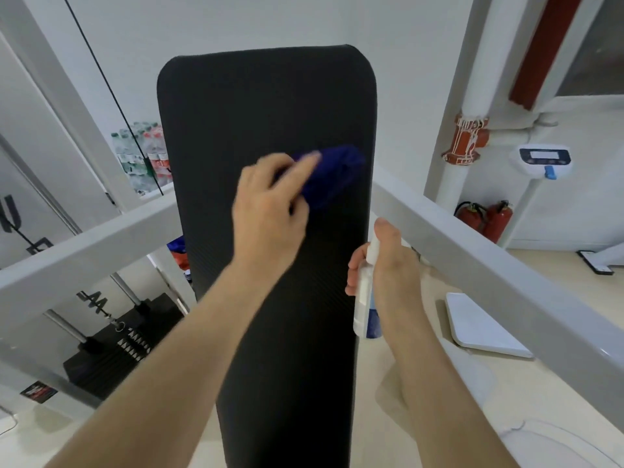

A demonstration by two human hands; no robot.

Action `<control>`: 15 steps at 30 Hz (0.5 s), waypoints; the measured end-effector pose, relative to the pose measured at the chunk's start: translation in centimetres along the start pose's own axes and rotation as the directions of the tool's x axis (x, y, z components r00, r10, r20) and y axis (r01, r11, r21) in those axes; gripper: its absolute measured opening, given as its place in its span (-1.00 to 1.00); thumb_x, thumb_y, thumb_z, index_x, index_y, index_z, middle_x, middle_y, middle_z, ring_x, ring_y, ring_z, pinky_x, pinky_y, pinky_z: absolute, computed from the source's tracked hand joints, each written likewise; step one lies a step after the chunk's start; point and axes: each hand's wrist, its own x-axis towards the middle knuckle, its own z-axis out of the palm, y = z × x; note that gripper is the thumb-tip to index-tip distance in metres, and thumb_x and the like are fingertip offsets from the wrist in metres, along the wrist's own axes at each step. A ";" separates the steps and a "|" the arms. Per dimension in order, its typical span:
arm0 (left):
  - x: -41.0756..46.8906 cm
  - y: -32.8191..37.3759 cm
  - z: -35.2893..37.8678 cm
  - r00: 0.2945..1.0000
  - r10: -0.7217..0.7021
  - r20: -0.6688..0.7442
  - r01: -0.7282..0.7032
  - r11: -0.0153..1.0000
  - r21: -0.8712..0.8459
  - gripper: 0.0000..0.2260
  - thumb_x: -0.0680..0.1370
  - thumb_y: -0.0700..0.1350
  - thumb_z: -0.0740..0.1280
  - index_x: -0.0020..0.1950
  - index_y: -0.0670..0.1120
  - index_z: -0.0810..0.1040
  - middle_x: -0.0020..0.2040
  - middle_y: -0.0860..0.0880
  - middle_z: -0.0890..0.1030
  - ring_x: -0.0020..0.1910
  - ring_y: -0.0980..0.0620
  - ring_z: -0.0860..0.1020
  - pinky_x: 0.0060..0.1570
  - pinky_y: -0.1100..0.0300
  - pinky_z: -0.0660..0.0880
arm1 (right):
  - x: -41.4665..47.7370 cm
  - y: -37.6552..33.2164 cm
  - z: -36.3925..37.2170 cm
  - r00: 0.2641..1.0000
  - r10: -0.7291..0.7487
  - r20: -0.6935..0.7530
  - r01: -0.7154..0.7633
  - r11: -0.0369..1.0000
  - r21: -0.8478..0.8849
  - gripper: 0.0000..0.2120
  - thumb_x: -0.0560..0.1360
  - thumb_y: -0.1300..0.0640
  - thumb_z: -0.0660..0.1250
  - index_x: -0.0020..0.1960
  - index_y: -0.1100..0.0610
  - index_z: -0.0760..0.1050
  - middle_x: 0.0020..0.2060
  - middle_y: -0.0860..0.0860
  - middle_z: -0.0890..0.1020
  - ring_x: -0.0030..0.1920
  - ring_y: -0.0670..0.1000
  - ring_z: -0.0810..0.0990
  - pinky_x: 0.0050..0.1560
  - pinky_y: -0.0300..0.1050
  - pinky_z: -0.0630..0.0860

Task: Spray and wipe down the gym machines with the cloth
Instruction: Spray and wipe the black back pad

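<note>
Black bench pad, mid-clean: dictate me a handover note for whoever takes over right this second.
Left hand: grips the dark blue cloth, pressed on the upper right of the long black foam pad.
Right hand: holds the clear plastic spray bottle upright beside the pad's right edge.
Done: wiping is under way near the top; how much is covered cannot be told.
Left: the rest of the pad, then the white metal frame bars.

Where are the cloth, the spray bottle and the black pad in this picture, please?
cloth (332, 175): head view, middle of the bunched blue fabric.
spray bottle (361, 310): head view, on its clear lower body.
black pad (263, 106): head view, bare upper part of its face.
</note>
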 end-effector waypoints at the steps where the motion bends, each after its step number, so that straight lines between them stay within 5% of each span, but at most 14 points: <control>1: -0.9 0.3 1.1 0.999 0.053 0.000 -0.053 0.999 0.006 -0.56 0.45 -0.31 0.31 0.32 -0.07 0.56 0.17 -0.17 0.53 0.10 -0.12 0.47 0.13 0.09 0.38 | -0.1 0.2 0.0 1.000 -0.006 -0.017 0.007 1.000 0.025 -0.43 0.61 -0.11 0.12 -0.46 0.19 0.42 -0.60 0.03 0.48 -0.55 -0.04 0.47 -0.43 -0.17 0.51; 6: -10.2 -0.4 3.1 0.931 0.280 0.235 -0.283 0.959 -0.020 -0.74 0.49 -0.18 0.30 0.14 -0.03 0.65 0.15 -0.08 0.48 0.09 -0.08 0.44 0.07 -0.01 0.49 | -0.7 2.1 0.0 1.000 -0.006 0.002 0.006 1.000 -0.006 -0.40 0.61 -0.10 0.11 -0.52 0.16 0.42 -0.58 0.06 0.50 -0.53 -0.01 0.49 -0.39 -0.16 0.48; 10: -11.4 -2.7 1.7 0.790 0.419 0.447 -0.477 0.879 0.019 -0.63 0.45 -0.14 0.39 0.25 0.07 0.54 0.16 -0.09 0.54 0.09 -0.06 0.48 0.01 0.01 0.55 | -1.0 2.5 0.0 0.998 -0.010 0.066 0.017 0.993 -0.117 -0.40 0.61 -0.09 0.08 -0.54 0.14 0.39 -0.57 0.06 0.50 -0.50 -0.02 0.49 -0.39 -0.20 0.51; 13: -8.7 -4.9 0.0 0.837 0.374 0.399 -0.469 0.866 0.173 -0.60 0.53 -0.03 0.27 0.38 0.07 0.39 0.11 -0.13 0.51 -0.01 -0.08 0.49 -0.12 0.01 0.50 | -1.3 2.1 0.2 0.997 -0.023 0.071 0.029 0.997 -0.077 -0.45 0.60 -0.04 0.12 -0.52 0.15 0.40 -0.56 0.07 0.48 -0.51 -0.02 0.47 -0.42 -0.19 0.49; 15: -8.2 -5.8 -1.2 0.919 0.245 0.309 -0.315 0.927 0.202 -0.61 0.56 0.00 0.21 0.40 0.03 0.41 0.06 -0.12 0.50 -0.08 -0.03 0.50 -0.16 0.09 0.48 | -1.5 2.3 0.5 0.998 -0.010 0.059 0.013 0.998 -0.056 -0.47 0.60 -0.07 0.13 -0.47 0.15 0.40 -0.56 0.06 0.48 -0.52 -0.04 0.47 -0.44 -0.21 0.49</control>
